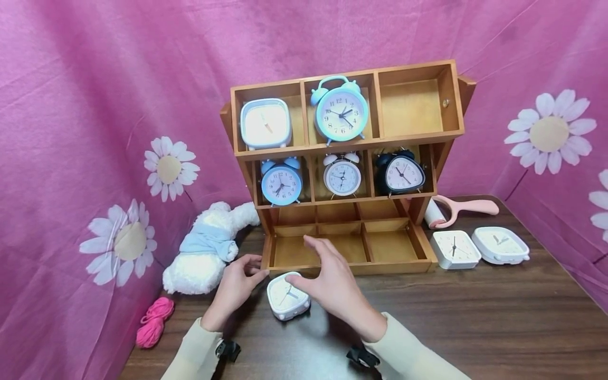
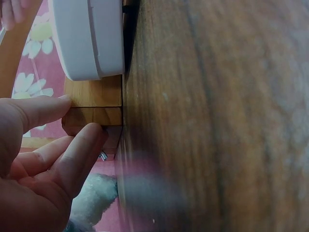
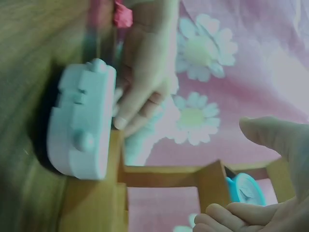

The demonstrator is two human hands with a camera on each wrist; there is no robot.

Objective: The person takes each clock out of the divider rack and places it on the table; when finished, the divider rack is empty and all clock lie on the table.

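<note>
A white rounded-square alarm clock point(image 1: 280, 306) lies face up on the table, just before the front left of a tiered wooden shelf point(image 1: 351, 270). In the left wrist view, my left hand point(image 2: 43, 164) pinches the shelf's bottom front corner point(image 2: 94, 116) between thumb and finger, close to the clock's side point(image 2: 87, 38). My right hand point(image 1: 337, 285) hovers above and right of the clock, fingers extended and thumb spread. From the right wrist, that hand point(image 3: 275, 193) appears apart from the clock point(image 3: 79, 125) and holds nothing.
Several alarm clocks, including a light-blue one point(image 1: 342, 115) and a black one point(image 1: 402, 174), stand in the upper tiers. Two white clocks point(image 1: 456, 250) and a pink-handled roller point(image 1: 470, 206) lie right. A plush toy point(image 1: 195, 269) and pink yarn point(image 1: 154, 322) lie left.
</note>
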